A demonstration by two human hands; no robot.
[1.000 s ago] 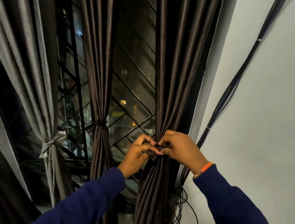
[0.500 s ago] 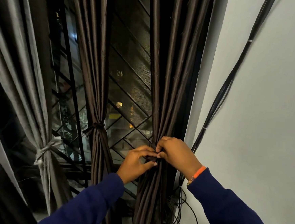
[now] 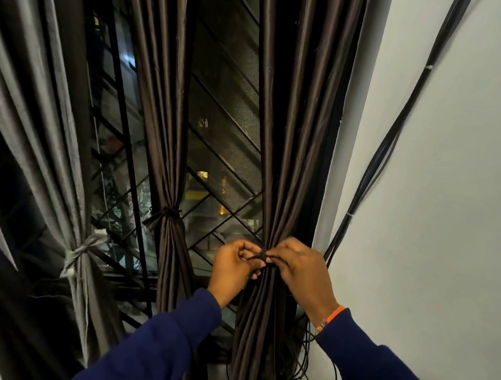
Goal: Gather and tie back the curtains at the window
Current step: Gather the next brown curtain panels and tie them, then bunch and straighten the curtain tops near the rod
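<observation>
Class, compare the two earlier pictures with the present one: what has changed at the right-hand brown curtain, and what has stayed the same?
Little changed. The left hand and right hand keep pinching the dark tie band around the gathered right-hand brown satin curtain, their fingers shifting slightly as they work the knot. Nothing was let go. The middle brown curtain and the grey curtain stay tied; the black cables on the wall hang as before.
</observation>
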